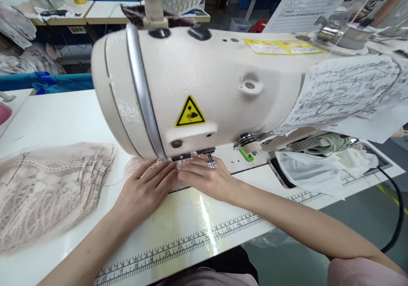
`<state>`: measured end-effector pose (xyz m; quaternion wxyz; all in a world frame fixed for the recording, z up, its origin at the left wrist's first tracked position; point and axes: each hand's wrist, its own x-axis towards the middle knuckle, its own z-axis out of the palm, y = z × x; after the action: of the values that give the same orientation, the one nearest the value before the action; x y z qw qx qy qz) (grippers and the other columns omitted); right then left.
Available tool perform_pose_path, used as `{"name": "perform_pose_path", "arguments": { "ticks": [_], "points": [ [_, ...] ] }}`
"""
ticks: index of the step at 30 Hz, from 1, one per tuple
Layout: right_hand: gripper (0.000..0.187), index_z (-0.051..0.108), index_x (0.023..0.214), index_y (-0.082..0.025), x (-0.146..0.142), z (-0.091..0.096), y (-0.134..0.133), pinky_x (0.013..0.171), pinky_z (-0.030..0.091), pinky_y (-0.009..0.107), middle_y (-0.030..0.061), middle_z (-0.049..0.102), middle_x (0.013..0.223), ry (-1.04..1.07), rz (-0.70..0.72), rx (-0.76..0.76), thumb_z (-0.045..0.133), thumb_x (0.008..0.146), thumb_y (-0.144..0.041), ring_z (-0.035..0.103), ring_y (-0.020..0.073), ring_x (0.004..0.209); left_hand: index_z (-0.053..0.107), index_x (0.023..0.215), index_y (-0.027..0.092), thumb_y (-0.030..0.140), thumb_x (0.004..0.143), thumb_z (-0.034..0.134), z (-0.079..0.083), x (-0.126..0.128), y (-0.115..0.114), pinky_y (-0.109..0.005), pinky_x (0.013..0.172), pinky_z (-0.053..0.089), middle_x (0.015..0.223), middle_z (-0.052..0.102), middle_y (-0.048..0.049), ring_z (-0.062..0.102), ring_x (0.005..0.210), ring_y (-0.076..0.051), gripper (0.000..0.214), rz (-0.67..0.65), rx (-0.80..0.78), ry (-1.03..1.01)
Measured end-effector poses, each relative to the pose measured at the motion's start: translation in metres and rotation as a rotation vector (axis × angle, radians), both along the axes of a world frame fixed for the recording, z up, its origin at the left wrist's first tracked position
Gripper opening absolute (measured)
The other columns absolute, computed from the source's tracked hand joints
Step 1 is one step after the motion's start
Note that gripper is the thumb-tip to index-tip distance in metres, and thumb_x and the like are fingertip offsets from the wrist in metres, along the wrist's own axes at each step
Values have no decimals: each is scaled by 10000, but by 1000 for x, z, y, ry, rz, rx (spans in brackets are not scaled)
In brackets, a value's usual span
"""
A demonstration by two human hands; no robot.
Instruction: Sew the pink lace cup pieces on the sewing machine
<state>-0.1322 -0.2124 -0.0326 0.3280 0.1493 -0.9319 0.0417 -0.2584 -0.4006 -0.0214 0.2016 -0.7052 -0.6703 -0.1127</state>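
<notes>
A cream sewing machine (197,73) fills the middle of the view, its head above both hands. Pale pink lace fabric (135,165) lies flat beneath the needle area, mostly covered by fingers. My left hand (148,190) rests on the lace left of the needle, fingers stretched out and close together. From the right, my right hand (205,177) lies on the same lace, its fingers extended toward the left fingertips. The machine head partly hides the fingertips and the needle. A stack of pale pink lace pieces (54,192) sits on the table to the left.
A printed ruler strip (178,247) runs along the front of the white table (73,111). White cloth (312,171) lies at the right, near a coiled cord. Handwritten paper (344,92) covers the machine's right part. Other worktables (105,14) stand behind.
</notes>
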Motion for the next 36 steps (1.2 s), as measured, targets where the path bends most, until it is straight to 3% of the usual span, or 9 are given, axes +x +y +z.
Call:
{"name": "perform_pose_path", "arguments": {
  "ticks": [6, 11, 19, 28, 36],
  "points": [
    [221, 653, 923, -181, -4, 2, -5, 689, 438, 231, -26, 708, 878, -86, 59, 4, 473, 957, -57, 617, 98, 849, 625, 1117, 117, 90, 926, 460, 1, -5, -1, -411, 1017, 485, 1218, 686, -91, 646, 1125, -221, 253, 12, -17, 15],
    [254, 654, 983, -196, -9, -2, -6, 807, 475, 258, -6, 700, 908, -166, 94, 10, 470, 939, -27, 607, 114, 916, 639, 1022, 127, 140, 919, 482, 3, -6, 1, -426, 1017, 498, 1165, 704, -109, 681, 1035, -230, 189, 48, -10, -20],
    [241, 649, 979, -193, -12, -9, -6, 861, 464, 282, 1, 679, 926, -158, 68, -17, 493, 921, -18, 594, 129, 957, 635, 997, 137, 147, 936, 455, 4, -5, 3, -418, 974, 504, 1098, 719, -97, 685, 961, -224, 189, 99, -15, -55],
    [267, 651, 925, -179, -9, -1, -2, 562, 362, 260, -21, 694, 915, -62, -1, 50, 475, 886, 18, 571, 108, 810, 630, 990, 124, 151, 949, 430, 1, -3, 4, -417, 947, 498, 1106, 712, -122, 687, 946, -237, 206, 134, -54, -44],
    [253, 662, 1010, -223, -5, -7, 1, 486, 226, 298, -47, 703, 1068, -84, -118, 48, 507, 901, -55, 583, 115, 748, 620, 1114, 86, 149, 941, 462, -3, -1, 5, -430, 982, 468, 1090, 717, -119, 682, 936, -239, 243, 163, -34, -6]
  ]
}}
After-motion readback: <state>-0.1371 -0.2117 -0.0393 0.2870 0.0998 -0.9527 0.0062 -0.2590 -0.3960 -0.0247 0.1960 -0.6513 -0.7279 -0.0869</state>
